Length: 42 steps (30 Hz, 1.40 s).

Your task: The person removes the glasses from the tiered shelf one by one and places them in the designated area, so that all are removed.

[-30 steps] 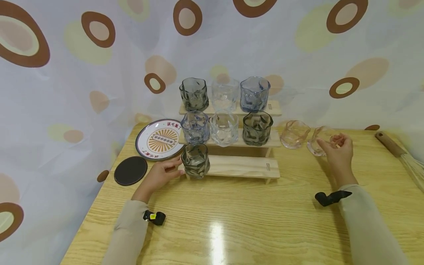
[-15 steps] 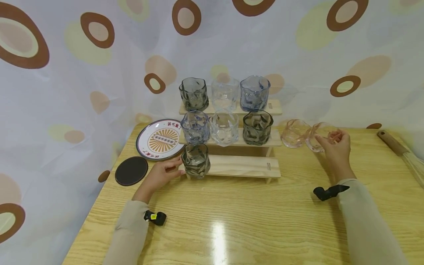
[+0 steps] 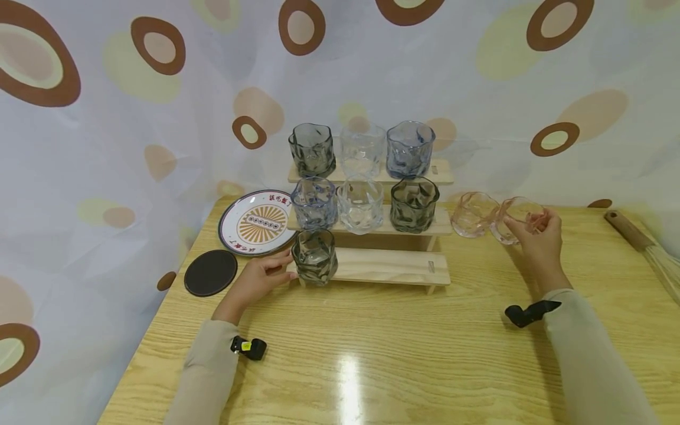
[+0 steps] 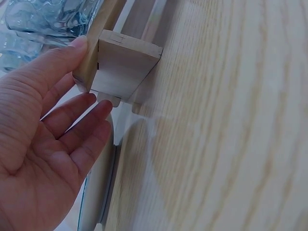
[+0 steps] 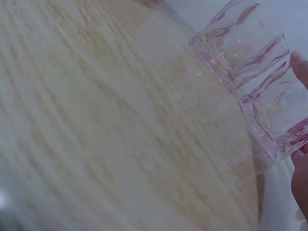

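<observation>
My right hand (image 3: 538,241) grips the pale pink faceted glass tumbler (image 3: 514,217) around its side wall, thumb on the near face and fingers (image 5: 299,67) curled over the far side. The tumbler is at the right rear of the light wooden table (image 3: 404,354), tilted toward me and just beside a second pink glass tumbler (image 3: 473,213); whether the two touch cannot be determined.

My left hand (image 3: 255,282) rests, fingers relaxed and extended, against the left end of the three-tier pale wooden display rack (image 3: 382,265), next to the smoke-grey glass tumbler (image 3: 314,257) on the lowest tier.

Handling assessment: the pink tumbler is rigid, brittle and probably moderately heavy. The wavy facets give the fingers purchase, but smooth glass is likely to slip. Recommended hold: mid-wall, thumb opposing fingers, clear of the thin rim. Avoid contact with the neighbouring tumbler; a knock could chip either.
</observation>
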Available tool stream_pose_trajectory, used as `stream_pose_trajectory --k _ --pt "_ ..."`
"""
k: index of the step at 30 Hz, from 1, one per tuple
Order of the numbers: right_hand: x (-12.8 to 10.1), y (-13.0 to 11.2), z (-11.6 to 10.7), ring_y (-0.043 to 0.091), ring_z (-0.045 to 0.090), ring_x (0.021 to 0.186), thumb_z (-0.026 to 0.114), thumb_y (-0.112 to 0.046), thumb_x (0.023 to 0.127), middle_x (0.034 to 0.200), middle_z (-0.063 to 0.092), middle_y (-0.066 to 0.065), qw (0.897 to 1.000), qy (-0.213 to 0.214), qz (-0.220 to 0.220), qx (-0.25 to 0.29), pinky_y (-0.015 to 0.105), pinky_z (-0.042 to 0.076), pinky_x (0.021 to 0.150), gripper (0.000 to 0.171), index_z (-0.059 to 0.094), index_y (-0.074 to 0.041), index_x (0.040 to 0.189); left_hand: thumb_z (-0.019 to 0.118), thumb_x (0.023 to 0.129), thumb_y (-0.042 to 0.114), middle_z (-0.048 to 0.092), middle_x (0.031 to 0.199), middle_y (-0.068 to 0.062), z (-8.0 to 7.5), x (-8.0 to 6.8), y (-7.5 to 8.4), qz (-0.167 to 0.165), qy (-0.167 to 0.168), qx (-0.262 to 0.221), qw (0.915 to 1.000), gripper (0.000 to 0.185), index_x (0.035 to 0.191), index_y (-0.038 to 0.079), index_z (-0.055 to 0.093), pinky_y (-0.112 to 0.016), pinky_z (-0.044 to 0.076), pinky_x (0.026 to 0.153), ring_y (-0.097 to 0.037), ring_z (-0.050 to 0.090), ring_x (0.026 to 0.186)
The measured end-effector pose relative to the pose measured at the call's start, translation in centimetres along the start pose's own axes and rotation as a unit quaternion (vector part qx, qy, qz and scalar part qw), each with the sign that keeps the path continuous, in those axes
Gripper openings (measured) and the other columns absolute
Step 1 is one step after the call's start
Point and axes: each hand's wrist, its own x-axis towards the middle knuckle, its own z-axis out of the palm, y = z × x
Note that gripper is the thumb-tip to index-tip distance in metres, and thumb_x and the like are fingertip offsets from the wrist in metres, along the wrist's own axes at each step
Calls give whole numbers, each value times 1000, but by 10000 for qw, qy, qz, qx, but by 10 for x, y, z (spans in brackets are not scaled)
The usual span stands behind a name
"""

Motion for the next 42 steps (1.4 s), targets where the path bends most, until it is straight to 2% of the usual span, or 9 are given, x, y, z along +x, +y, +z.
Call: stream_pose_trajectory --k 5,11,16,22,26,30,34,37,42 --pt "-3 2 0 25 19 139 65 -50 83 145 18 6 9994 -96 214 259 41 24 115 104 -9 -26 152 71 86 17 39 146 -14 0 0 0 -16 6 -50 10000 50 130 -2 55 -34 43 102 -28 43 130" --pt "-8 3 -5 22 20 137 66 -48 83 143 22 -1 9990 12 276 346 33 26 115 102 -6 -25 152 71 86 19 40 145 -14 0 0 0 -24 27 -30 10000 51 131 -1 55 -35 44 102 -29 44 129" --pt "-12 1 -13 21 23 134 65 -44 86 132 29 -11 9998 163 -67 128 29 23 116 98 -1 -17 153 71 87 20 41 144 -14 1 0 0 -50 24 18 10000 51 131 -1 55 -36 43 102 -29 45 128" --pt "-16 -8 -22 19 25 134 64 -38 88 136 30 -6 9984 368 -422 -25 22 23 114 90 5 -15 153 70 87 20 41 144 -14 1 1 0 -48 27 49 10000 51 131 0 55 -37 43 103 -29 45 128" --pt "-23 -19 -26 16 27 133 63 -31 90 138 33 -5 9968 406 -694 26 18 23 113 83 12 -13 152 70 87 22 40 145 -14 1 0 0 -74 -8 72 9999 52 132 0 55 -37 44 102 -30 45 128" --pt "-34 -35 -25 10 34 127 65 -18 89 128 39 -12 9927 349 -1092 369 17 26 111 75 21 -9 149 70 87 22 40 145 -14 1 0 0 -82 -3 60 9999 52 131 0 55 -37 43 103 -29 44 128" --pt "-49 -50 -19 6 41 120 66 -2 87 122 43 -11 9790 46 -1726 1087 17 30 109 69 29 -4 145 71 86 22 40 145 -14 1 0 0 -100 21 37 9999 52 131 0 55 -36 43 103 -29 44 129" --pt "-61 -60 -13 8 43 119 64 8 85 124 44 -3 9592 -355 -2271 1647 16 32 107 66 34 -2 142 71 87 21 40 145 -13 1 -1 1 -118 18 48 9999 52 132 1 55 -36 43 103 -29 44 129" --pt "-81 -75 1 14 45 120 59 19 82 125 47 7 9221 -957 -3074 2146 15 37 103 60 41 0 137 70 87 21 40 145 -13 1 0 1 -124 11 48 9999 52 132 1 55 -36 43 103 -29 44 129"
